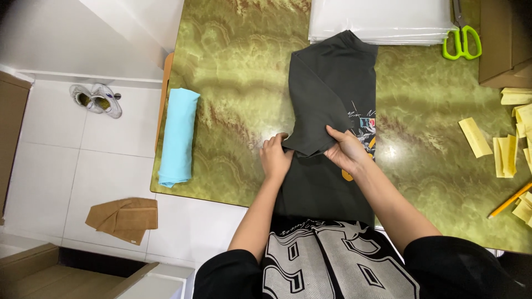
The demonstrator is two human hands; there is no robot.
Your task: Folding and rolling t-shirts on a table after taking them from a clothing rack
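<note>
A dark grey T-shirt [327, 94] with a printed graphic lies lengthwise on the green marbled table [238, 83], one sleeve folded inward across its body. My left hand [275, 158] presses on the shirt's left edge near the folded sleeve's hem. My right hand [346, 149] pinches the hem of that sleeve, holding it over the graphic. The shirt's lower part hangs off the table's near edge toward my body.
A rolled light blue cloth [178, 135] lies at the table's left edge. A stack of clear plastic bags [382, 19] and green-handled scissors [461, 41] sit at the far side. Yellow paper slips [507, 147], a pencil [510, 200] and a cardboard box [504, 44] lie right. Shoes [97, 99] are on the floor.
</note>
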